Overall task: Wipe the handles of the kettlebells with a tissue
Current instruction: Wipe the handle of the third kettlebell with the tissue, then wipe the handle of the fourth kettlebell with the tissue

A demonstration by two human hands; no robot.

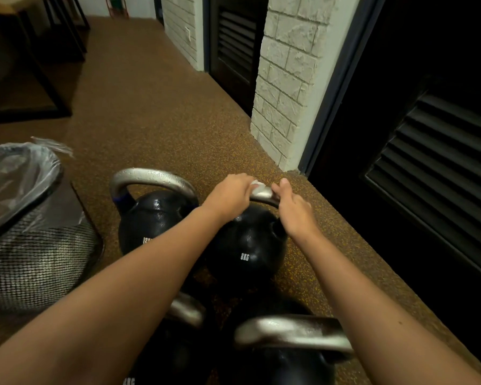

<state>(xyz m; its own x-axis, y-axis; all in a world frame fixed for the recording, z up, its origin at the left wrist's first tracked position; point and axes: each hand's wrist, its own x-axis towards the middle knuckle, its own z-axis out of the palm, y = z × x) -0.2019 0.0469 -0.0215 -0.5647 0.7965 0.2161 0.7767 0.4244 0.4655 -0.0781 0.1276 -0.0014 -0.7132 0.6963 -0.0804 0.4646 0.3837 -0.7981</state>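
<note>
Several black kettlebells with silver handles stand on the brown floor. The one marked 8KG (247,245) is in the middle. My left hand (229,197) grips its handle with a white tissue (258,188) wrapped over the bar. My right hand (295,211) holds the same handle just to the right, fingers curled over it. A larger kettlebell (147,218) stands to the left with its handle (150,177) bare. Two more kettlebells sit nearer me, one handle (292,333) at the lower right, another (186,308) partly behind my left forearm.
A black mesh waste bin (36,245) with a clear plastic liner stands at the left. A stone-brick pillar (286,79) and dark louvred doors (439,168) line the right side. A dark table frame (31,79) is at the far left.
</note>
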